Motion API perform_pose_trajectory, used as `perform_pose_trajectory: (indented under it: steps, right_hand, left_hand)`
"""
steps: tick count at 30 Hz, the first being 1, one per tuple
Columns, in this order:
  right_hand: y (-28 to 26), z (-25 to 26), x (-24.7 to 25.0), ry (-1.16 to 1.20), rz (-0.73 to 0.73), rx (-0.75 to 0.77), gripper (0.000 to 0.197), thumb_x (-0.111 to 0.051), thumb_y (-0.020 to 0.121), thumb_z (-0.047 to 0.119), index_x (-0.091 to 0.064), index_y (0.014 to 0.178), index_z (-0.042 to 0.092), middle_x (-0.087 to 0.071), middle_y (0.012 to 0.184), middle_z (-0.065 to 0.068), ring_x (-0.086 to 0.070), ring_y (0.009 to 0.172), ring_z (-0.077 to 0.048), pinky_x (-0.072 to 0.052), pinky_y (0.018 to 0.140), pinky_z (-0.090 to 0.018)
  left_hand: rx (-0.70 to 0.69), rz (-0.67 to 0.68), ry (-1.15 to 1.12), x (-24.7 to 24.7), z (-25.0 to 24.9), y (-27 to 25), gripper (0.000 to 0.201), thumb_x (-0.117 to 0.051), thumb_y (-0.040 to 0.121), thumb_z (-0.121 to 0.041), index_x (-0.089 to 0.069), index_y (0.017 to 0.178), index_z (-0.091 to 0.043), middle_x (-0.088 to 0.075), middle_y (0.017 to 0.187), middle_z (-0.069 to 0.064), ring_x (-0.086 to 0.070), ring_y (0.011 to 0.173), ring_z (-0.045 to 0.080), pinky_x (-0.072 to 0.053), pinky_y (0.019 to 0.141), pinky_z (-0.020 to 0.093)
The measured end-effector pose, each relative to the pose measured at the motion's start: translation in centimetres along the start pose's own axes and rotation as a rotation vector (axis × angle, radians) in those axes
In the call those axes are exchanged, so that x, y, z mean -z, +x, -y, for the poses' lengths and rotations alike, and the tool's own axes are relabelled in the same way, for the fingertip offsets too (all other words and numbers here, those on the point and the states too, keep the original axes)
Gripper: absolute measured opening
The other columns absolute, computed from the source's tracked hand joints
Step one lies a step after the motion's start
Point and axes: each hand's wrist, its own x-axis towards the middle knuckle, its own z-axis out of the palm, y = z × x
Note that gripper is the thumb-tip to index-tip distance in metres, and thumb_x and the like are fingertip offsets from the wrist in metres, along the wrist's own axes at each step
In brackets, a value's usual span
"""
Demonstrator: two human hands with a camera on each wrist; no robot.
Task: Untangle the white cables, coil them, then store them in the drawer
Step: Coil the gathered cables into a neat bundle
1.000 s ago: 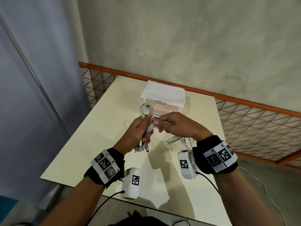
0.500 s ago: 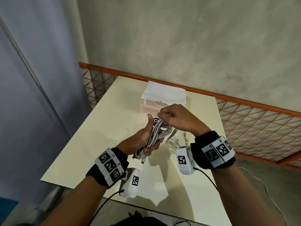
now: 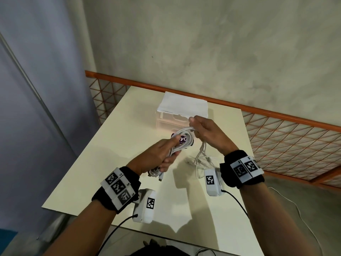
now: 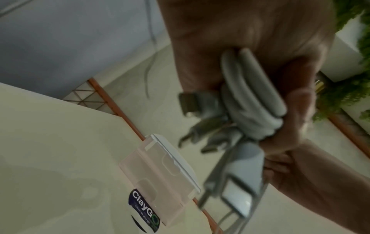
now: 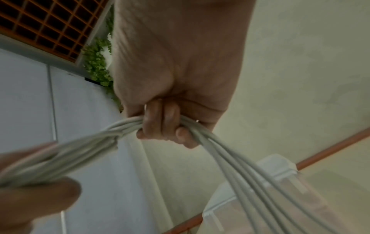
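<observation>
- Grey-blue panelling fills the far left of the head view, beside the pale cream counter [image 3: 114, 163] that carries everything.
- The left hand [image 3: 156, 156] is held above the counter, fingers and thumb curled tight round the lower part of a bundle of white cables [image 3: 181, 140]; in the left wrist view the looped cable ends and a metal-tipped plug [image 4: 192, 102] stick out below the fist.
- A round dark sticker [image 4: 145, 209] reading "ClayGo" lies on the counter just in front of the drawer unit, partly covered by the bundle in the head view.
- The drawer unit [image 3: 173, 121], clear plastic with a white top, stands at the back of the counter near the orange rail [image 3: 184, 90]; its drawers look closed.
- The right hand [image 3: 206, 133] is raised just in front of the unit, fingers closed round the upper loop of the same bundle, so the cables stretch between the two hands; the right wrist view shows several strands bending over the curled fingers [image 5: 162, 125].
- More loose cable [image 3: 200, 159] hangs from the right hand and lies in a tangle on the counter beneath the right wrist.
- Orange lattice fencing [image 3: 287, 145] runs along the right.
</observation>
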Motion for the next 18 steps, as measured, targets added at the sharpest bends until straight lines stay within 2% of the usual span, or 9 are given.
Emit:
perform_pose_trajectory:
  steps: [3,6,7,9,10,13,15,18]
  right_hand:
    - [-1.2,-2.1,-1.4,0.033,-0.042,0.089,0.03,-0.035,0.101,0.034,-0.055,0.09,0.014,-0.041,0.057,0.015,-0.036,0.054,-0.002,-0.032,0.056,-0.018]
    - [-2.3,-3.3,-3.7,-0.007,-0.151,0.152,0.02,-0.033,0.101,0.027,-0.053,0.095,0.028,-0.044,0.063,0.011,-0.042,0.055,-0.002,-0.036,0.058,-0.016]
    - [-2.6,-3.5,-4.6,-0.027,-0.193,0.15,0.021,-0.033,0.102,0.024,-0.052,0.101,0.03,-0.045,0.064,0.011,-0.044,0.055,-0.003,-0.037,0.058,-0.015]
    - [-3.1,-3.6,-6.1,-0.043,-0.251,0.124,0.027,-0.032,0.102,0.019,-0.052,0.119,0.021,-0.044,0.065,0.01,-0.043,0.055,-0.006,-0.037,0.056,-0.016]
    - [-3.4,-3.6,-6.8,-0.049,-0.253,0.121,0.028,-0.032,0.102,0.017,-0.051,0.122,0.016,-0.042,0.065,0.009,-0.041,0.054,-0.005,-0.036,0.055,-0.017]
    - [-4.1,-2.8,-8.4,-0.12,-0.223,0.178,0.027,-0.03,0.101,0.019,-0.052,0.112,0.008,-0.038,0.065,0.012,-0.039,0.057,-0.004,-0.031,0.056,-0.015]
    - [-4.2,-2.0,-8.8,-0.17,-0.207,0.229,0.03,-0.029,0.1,0.02,-0.052,0.114,0.006,-0.039,0.069,0.013,-0.041,0.063,-0.002,-0.03,0.06,-0.017]
    - [-4.1,-0.9,-8.7,-0.257,-0.146,0.265,0.026,-0.031,0.1,0.017,-0.051,0.112,0.006,-0.049,0.079,0.001,-0.04,0.068,-0.011,-0.033,0.065,-0.026]
  left_hand:
    - [-0.068,-0.122,-0.049,0.8,0.5,0.2,0.046,-0.03,0.099,-0.047,-0.044,0.073,-0.011,-0.03,0.047,-0.006,-0.023,0.038,0.011,-0.029,0.039,0.022]
    - [-0.103,-0.211,-0.074,1.2,1.0,0.5,0.045,-0.03,0.099,-0.046,-0.044,0.075,-0.01,-0.031,0.048,-0.005,-0.023,0.039,0.011,-0.03,0.04,0.022]
    - [-0.116,-0.241,-0.09,1.4,1.2,0.6,0.045,-0.03,0.098,-0.046,-0.044,0.075,-0.01,-0.031,0.048,-0.005,-0.024,0.039,0.011,-0.031,0.04,0.022]
    - [-0.134,-0.32,-0.142,1.8,1.4,1.0,0.046,-0.031,0.098,-0.047,-0.045,0.072,-0.012,-0.032,0.047,-0.006,-0.025,0.037,0.01,-0.032,0.039,0.021]
    - [-0.133,-0.354,-0.164,2.1,1.4,1.2,0.046,-0.032,0.097,-0.048,-0.045,0.071,-0.012,-0.031,0.046,-0.007,-0.025,0.036,0.009,-0.033,0.039,0.021]
    - [-0.149,-0.401,-0.163,1.9,1.4,1.7,0.047,-0.034,0.096,-0.05,-0.045,0.073,-0.01,-0.031,0.045,-0.007,-0.027,0.036,0.009,-0.035,0.04,0.021]
    - [-0.162,-0.418,-0.152,1.4,1.4,1.7,0.048,-0.034,0.096,-0.05,-0.043,0.071,-0.01,-0.031,0.045,-0.006,-0.029,0.037,0.01,-0.036,0.042,0.022]
    - [-0.169,-0.413,-0.148,0.9,1.7,1.8,0.051,-0.034,0.098,-0.046,-0.036,0.061,-0.011,-0.03,0.047,-0.003,-0.031,0.039,0.012,-0.035,0.042,0.023]
